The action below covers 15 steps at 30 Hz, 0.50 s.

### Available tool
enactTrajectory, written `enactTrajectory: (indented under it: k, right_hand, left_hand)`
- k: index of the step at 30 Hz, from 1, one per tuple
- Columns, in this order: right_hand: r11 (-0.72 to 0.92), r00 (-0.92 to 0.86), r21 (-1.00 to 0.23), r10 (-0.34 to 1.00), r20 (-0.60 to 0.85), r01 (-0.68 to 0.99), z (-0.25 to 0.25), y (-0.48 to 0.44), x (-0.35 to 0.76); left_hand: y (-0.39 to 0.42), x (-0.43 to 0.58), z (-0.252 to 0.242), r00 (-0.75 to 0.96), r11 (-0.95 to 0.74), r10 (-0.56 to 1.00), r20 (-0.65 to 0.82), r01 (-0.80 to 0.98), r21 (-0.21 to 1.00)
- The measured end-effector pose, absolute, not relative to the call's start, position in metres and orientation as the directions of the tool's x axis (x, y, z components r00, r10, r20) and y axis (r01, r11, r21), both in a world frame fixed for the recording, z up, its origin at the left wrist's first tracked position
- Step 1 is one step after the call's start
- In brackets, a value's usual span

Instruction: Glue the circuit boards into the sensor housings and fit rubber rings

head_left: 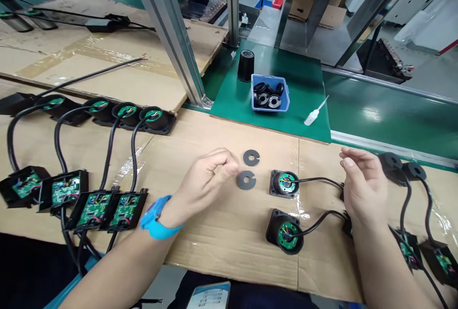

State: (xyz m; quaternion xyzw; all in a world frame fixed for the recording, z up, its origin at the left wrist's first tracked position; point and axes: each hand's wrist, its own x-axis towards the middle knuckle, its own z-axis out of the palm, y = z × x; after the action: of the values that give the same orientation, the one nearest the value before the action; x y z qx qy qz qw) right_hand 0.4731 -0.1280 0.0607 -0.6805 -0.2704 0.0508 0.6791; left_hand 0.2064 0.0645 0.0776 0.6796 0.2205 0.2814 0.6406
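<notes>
My left hand (211, 177), with a blue band on its wrist, is over the cardboard, its fingers curled in and closed; what they hold, if anything, is hidden. Just right of it lie two grey slotted foam rings, one farther back (251, 157) and one nearer (246, 180). On the right, my right hand (365, 187) is raised and open, its fingers stretched out and nothing visible in them. Between the hands sit two black round housings with green circuit boards, an upper one (284, 183) and a lower one (284, 232). Their cables run behind my right hand.
At left stand several wired housings (157, 120) and open boxes with circuit boards (123, 211). A blue bin (270, 93) of black rings, a black cup (245, 65) and a white dropper bottle (312, 117) rest on a green mat. A metal post (171, 32) rises behind.
</notes>
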Motion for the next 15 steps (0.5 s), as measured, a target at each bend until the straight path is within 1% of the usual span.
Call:
enactTrajectory:
  k: [1,3,4,6,8,11,13,15]
  right_hand:
    - [0.074,0.849,-0.956,0.442,0.288,0.285,0.061,-0.132,0.468]
    - [0.078,0.846,-0.959,0.456,0.276,0.271,0.064,-0.139,0.461]
    - [0.073,0.843,-0.960,0.462,0.274,0.271,0.065,-0.143,0.457]
    - [0.053,0.839,-0.961,0.476,0.262,0.270,0.069,-0.151,0.451]
    - [0.029,0.831,-0.964,0.501,0.242,0.263,0.072,-0.160,0.447]
    - [-0.021,0.777,-0.967,0.600,0.192,0.255,0.077,-0.177,0.443]
    - [-0.072,0.679,-0.953,0.717,0.157,0.296,0.082,-0.190,0.442]
    - [-0.103,0.518,-0.906,0.844,0.139,0.410,0.086,-0.201,0.441]
  left_hand:
    - [0.066,0.205,0.075,0.746,-0.229,0.652,0.135,0.025,0.973]
    - [0.066,0.203,0.067,0.778,-0.495,0.598,0.192,0.170,0.852]
    - [0.064,0.204,0.062,0.805,-0.590,0.559,0.201,0.215,0.778]
    - [0.059,0.207,0.050,0.854,-0.695,0.488,0.180,0.255,0.672]
    - [0.054,0.211,0.040,0.884,-0.747,0.444,0.145,0.276,0.605]
    - [0.051,0.216,0.033,0.885,-0.755,0.447,0.130,0.296,0.586]
    - [0.050,0.217,0.036,0.873,-0.731,0.464,0.150,0.282,0.622]
    - [0.046,0.216,0.042,0.859,-0.674,0.477,0.187,0.222,0.705]
